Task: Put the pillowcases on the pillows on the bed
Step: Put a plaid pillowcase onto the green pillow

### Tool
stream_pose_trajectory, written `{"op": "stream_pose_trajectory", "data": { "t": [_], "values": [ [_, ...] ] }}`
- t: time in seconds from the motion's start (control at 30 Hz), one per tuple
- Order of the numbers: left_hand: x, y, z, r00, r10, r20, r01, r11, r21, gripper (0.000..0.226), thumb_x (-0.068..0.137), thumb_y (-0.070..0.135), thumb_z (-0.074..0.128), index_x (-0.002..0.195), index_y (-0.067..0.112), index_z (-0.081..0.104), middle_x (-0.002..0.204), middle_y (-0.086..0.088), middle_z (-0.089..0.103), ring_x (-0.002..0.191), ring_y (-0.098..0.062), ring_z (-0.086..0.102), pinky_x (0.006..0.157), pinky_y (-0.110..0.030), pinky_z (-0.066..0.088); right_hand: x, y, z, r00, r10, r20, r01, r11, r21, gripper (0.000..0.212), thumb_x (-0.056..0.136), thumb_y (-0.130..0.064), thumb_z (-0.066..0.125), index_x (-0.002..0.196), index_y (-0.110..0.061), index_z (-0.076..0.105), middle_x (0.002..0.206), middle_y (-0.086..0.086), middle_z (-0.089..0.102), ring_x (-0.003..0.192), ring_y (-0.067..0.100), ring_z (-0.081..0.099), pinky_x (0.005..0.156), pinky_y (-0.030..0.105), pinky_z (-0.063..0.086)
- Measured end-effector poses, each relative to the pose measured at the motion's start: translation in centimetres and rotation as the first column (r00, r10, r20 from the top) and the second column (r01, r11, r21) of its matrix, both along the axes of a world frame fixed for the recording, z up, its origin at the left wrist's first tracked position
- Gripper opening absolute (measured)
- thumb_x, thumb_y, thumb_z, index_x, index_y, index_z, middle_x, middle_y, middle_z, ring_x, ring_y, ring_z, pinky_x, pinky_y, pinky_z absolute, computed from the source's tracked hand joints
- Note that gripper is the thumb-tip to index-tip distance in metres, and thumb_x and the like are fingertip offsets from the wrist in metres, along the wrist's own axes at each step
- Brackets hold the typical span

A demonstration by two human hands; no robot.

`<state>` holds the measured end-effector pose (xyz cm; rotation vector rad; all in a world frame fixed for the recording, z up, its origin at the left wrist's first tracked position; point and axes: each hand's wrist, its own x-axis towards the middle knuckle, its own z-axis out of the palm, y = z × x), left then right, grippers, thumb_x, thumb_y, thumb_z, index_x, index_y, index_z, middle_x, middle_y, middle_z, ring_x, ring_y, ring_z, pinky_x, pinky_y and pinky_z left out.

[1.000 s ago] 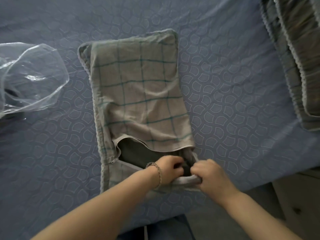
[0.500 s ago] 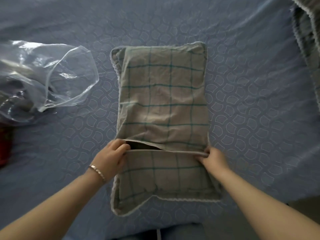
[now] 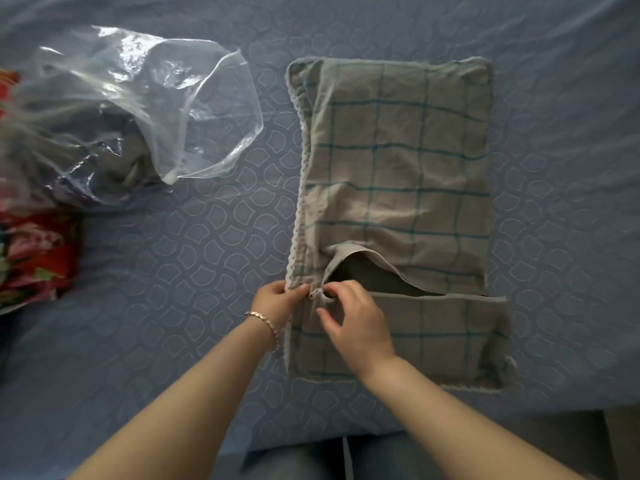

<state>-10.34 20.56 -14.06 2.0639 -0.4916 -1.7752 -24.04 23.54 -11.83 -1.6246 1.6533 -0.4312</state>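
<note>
On the blue quilted bed [image 3: 173,271] we see the checked pillowcase [image 3: 398,161] lying right of centre, its dark pillow [image 3: 367,277] showing through the gaping slit at the near end. A clear plastic bag [image 3: 156,109] sits far left, beside red floral fabric [image 3: 31,258]. Our left hand [image 3: 277,303] pinches the case's lace-trimmed left edge. The right hand [image 3: 356,323], half a second ago at the slit's right end, now pinches a small tab [image 3: 316,293] at its left end.

Two bare forearms, left hand [image 3: 275,302], right hand [image 3: 356,323], slim gold-toned link bracelet [image 3: 266,324] around the wrist just behind the left hand
</note>
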Motion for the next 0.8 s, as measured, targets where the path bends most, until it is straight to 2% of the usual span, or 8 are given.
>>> {"op": "stream_pose_trajectory", "data": {
  "t": [0.13, 0.3, 0.4, 0.5, 0.63, 0.7, 0.77, 0.8],
  "values": [
    [1.0, 0.3, 0.6, 0.984, 0.079, -0.161, -0.077, 0.997, 0.014, 0.007, 0.086, 0.004, 0.059, 0.084, 0.004, 0.066, 0.068, -0.005, 0.07, 0.07, -0.021, 0.064, 0.075, -0.035, 0.053, 2.0, -1.2, 0.5, 0.997, -0.045, -0.062, 0.048, 0.998, 0.047, 0.026, 0.079, -0.021, 0.069, 0.103, -0.011, 0.066, 0.098, 0.009, 0.063, 0.094, 0.029, 0.058, 0.077, 0.037, 0.046],
    [1.0, 0.1, 0.7, 0.967, 0.066, -0.248, -0.074, 0.997, -0.024, 0.016, 0.089, -0.002, 0.051, 0.082, 0.006, 0.064, 0.063, 0.002, 0.07, 0.06, -0.01, 0.066, 0.063, -0.021, 0.055, 1.8, -1.8, 0.4, 0.993, -0.114, -0.02, 0.115, 0.992, 0.052, 0.018, 0.083, -0.02, 0.069, 0.097, -0.011, 0.074, 0.089, 0.01, 0.068, 0.084, 0.026, 0.063, 0.073, 0.032, 0.045],
    [1.0, 0.1, 0.6, 0.962, 0.064, -0.266, -0.067, 0.998, -0.004, 0.018, 0.089, -0.002, 0.05, 0.084, 0.007, 0.064, 0.066, 0.001, 0.071, 0.062, -0.011, 0.066, 0.065, -0.022, 0.055, 1.4, -1.8, 0.4, 0.951, -0.267, 0.156, 0.248, 0.96, 0.13, 0.01, 0.081, -0.014, 0.071, 0.087, -0.01, 0.076, 0.082, 0.002, 0.066, 0.078, 0.015, 0.062, 0.073, 0.018, 0.045],
    [1.0, 0.1, 0.8, 0.963, 0.08, -0.258, -0.089, 0.996, -0.024, 0.018, 0.089, -0.004, 0.05, 0.082, 0.006, 0.064, 0.066, -0.001, 0.07, 0.063, -0.015, 0.065, 0.062, -0.024, 0.056, 1.5, -1.4, 0.3, 0.863, -0.459, 0.212, 0.435, 0.887, 0.154, 0.006, 0.077, -0.01, 0.074, 0.082, -0.01, 0.076, 0.08, -0.011, 0.055, 0.077, 0.002, 0.055, 0.072, 0.007, 0.041],
    [1.1, -0.5, 1.3, 0.962, 0.175, -0.211, -0.179, 0.984, 0.004, 0.017, 0.089, -0.005, 0.049, 0.079, 0.003, 0.061, 0.055, 0.0, 0.067, 0.049, -0.011, 0.063, 0.052, -0.02, 0.054, 0.5, -1.0, 0.0, 0.675, -0.71, 0.201, 0.685, 0.704, 0.187, 0.006, 0.079, -0.007, 0.071, 0.083, -0.006, 0.074, 0.081, 0.005, 0.066, 0.073, 0.008, 0.057, 0.066, 0.004, 0.04],
    [2.1, -0.7, 0.8, 0.964, 0.245, -0.099, -0.242, 0.969, 0.041, 0.011, 0.089, -0.004, 0.051, 0.09, -0.006, 0.062, 0.056, -0.003, 0.067, 0.054, -0.018, 0.063, 0.057, -0.026, 0.054, -1.6, -1.0, -0.7, 0.492, -0.864, 0.108, 0.834, 0.504, 0.224, 0.014, 0.082, -0.011, 0.068, 0.093, -0.003, 0.073, 0.089, 0.01, 0.069, 0.078, 0.013, 0.058, 0.061, 0.006, 0.039],
    [3.4, -0.9, -0.1, 0.953, 0.29, 0.093, -0.295, 0.954, 0.052, 0.022, 0.088, -0.001, 0.055, 0.105, -0.013, 0.059, 0.075, -0.014, 0.066, 0.072, -0.024, 0.058, 0.071, -0.033, 0.048, -5.3, -0.9, -1.2, 0.232, -0.972, 0.024, 0.949, 0.232, 0.214, 0.024, 0.085, -0.017, 0.066, 0.102, -0.001, 0.07, 0.092, 0.007, 0.067, 0.083, 0.014, 0.056, 0.063, 0.011, 0.041],
    [3.7, -0.9, -0.4, 0.949, 0.238, 0.205, -0.251, 0.967, 0.038, 0.024, 0.087, 0.0, 0.056, 0.107, -0.013, 0.058, 0.088, -0.017, 0.064, 0.082, -0.027, 0.057, 0.076, -0.035, 0.045, -7.4, -0.6, -1.3, 0.17, -0.985, 0.005, 0.964, 0.167, 0.205, 0.027, 0.086, -0.019, 0.066, 0.105, 0.0, 0.069, 0.094, 0.007, 0.067, 0.083, 0.015, 0.056, 0.067, 0.016, 0.043]
  ]
}}
